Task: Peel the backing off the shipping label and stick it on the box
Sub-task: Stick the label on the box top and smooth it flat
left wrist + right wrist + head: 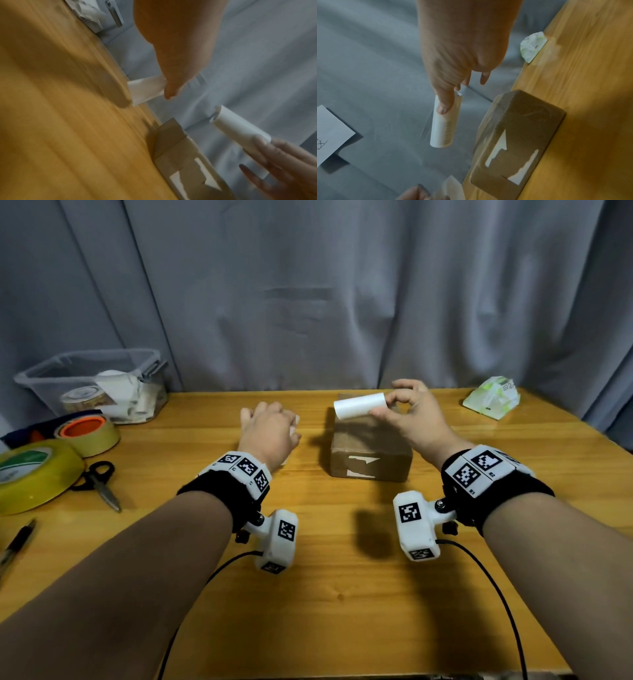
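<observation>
The box [371, 448] sits on the tabletop [342, 594], bare top up for the label. Above its far edge my right hand [414, 419] pinches one end of the curled white label [360, 405], held clear, I judge, so it touches nothing. Left of the box, my left hand [269, 433] holds a white strip, probably the backing [145, 90], between its fingers.
</observation>
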`<act>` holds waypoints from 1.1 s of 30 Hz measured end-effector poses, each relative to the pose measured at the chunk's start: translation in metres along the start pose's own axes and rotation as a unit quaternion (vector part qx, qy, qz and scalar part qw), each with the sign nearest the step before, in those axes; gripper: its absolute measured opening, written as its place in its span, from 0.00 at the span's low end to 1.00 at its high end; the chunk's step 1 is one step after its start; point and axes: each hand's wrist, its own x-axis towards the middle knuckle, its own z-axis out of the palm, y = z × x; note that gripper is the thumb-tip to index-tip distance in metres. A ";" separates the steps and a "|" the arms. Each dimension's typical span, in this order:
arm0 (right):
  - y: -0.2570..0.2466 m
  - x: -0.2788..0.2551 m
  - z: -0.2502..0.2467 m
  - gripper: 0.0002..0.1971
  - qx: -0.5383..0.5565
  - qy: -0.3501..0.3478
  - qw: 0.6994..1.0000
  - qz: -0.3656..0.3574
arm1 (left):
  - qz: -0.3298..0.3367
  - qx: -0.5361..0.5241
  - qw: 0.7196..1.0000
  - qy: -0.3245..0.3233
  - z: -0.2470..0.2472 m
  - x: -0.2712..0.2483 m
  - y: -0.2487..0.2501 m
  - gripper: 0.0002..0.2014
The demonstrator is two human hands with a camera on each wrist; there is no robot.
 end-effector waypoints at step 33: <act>0.012 -0.034 -0.002 0.13 0.216 -0.064 0.964 0.141 | -0.131 -0.367 0.902 -0.185 0.007 -0.018 0.033 0.20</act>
